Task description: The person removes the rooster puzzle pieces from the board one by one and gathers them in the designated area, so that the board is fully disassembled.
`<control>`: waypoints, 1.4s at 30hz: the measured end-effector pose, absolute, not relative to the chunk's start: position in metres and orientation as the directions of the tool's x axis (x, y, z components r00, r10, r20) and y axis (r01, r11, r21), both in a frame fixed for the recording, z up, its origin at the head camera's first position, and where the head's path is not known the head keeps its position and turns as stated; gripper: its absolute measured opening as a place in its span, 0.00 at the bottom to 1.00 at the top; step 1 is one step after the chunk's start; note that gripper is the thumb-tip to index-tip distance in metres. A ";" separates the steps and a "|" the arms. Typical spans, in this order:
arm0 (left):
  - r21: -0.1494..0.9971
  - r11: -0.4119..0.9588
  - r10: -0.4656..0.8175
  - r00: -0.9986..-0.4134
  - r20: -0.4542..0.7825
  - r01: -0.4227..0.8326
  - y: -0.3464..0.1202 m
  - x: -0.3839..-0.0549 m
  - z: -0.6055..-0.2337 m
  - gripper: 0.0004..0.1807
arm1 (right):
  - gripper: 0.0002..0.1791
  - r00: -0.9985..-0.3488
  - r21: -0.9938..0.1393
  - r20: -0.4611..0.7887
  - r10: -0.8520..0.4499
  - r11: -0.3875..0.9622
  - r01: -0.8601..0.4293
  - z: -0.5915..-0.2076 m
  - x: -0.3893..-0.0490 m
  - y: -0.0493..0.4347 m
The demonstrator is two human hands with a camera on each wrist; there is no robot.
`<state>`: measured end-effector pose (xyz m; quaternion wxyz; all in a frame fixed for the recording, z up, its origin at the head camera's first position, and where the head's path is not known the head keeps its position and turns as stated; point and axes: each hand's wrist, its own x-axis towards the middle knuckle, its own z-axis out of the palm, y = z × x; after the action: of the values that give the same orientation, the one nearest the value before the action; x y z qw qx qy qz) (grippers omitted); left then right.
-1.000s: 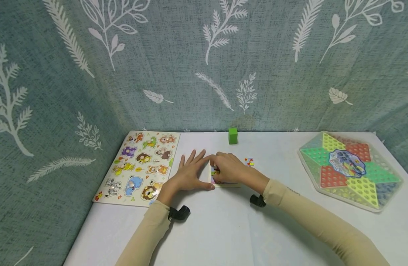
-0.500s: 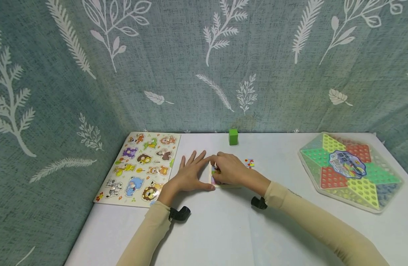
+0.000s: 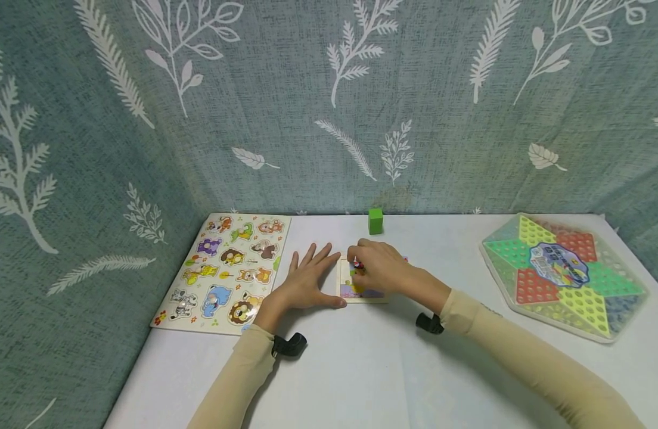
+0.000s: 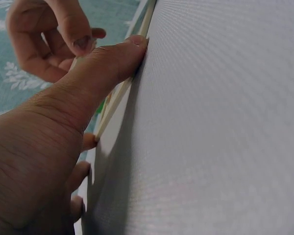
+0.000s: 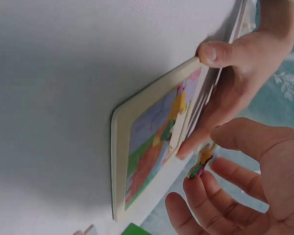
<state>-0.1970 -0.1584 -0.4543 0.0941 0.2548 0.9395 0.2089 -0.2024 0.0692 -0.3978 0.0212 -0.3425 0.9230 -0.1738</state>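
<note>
A small jigsaw puzzle in a pale wooden frame (image 3: 368, 300) lies flat on the white table. My left hand (image 3: 306, 285) is spread at its left side, thumb on the near corner and index fingertip at the far corner. Above the puzzle, my right hand (image 3: 379, 266) pinches a small colourful jigsaw piece (image 5: 202, 160) between thumb and fingers, raised clear of the tray. Pieces fill the near part and one side of the picture; a bare pale patch (image 5: 176, 131) shows at its left. The right hand hides part of the puzzle in the head view.
A green block (image 3: 375, 221) stands at the table's back edge. On the left lies an animal peg board (image 3: 229, 268); at right, a hexagonal Chinese checkers box (image 3: 565, 274). Part of a loose piece (image 3: 406, 259) shows beyond the right hand. Patterned fabric (image 3: 286, 107) hangs behind.
The right hand has lifted off the puzzle and moved slightly right, with a jigsaw piece now showing between its fingers. More of the tray's left side is visible. The left hand has stayed still.
</note>
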 end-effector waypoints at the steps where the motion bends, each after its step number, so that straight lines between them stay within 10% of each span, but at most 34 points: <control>1: 0.441 0.782 0.519 -0.852 -0.071 0.440 -0.158 -0.197 -0.454 0.61 | 0.14 -0.764 -0.336 0.079 -0.640 0.704 -0.625 -0.397 -0.202 0.071; 42: 0.431 0.787 0.519 -0.851 -0.077 0.441 -0.158 -0.198 -0.455 0.62 | 0.10 -0.811 -0.310 0.145 -0.567 0.752 -0.581 -0.387 -0.185 0.148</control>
<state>-0.1978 -0.1584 -0.4551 0.0961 0.2553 0.9404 0.2033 -0.1848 0.1479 -0.3871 -0.0209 -0.3066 0.9358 -0.1727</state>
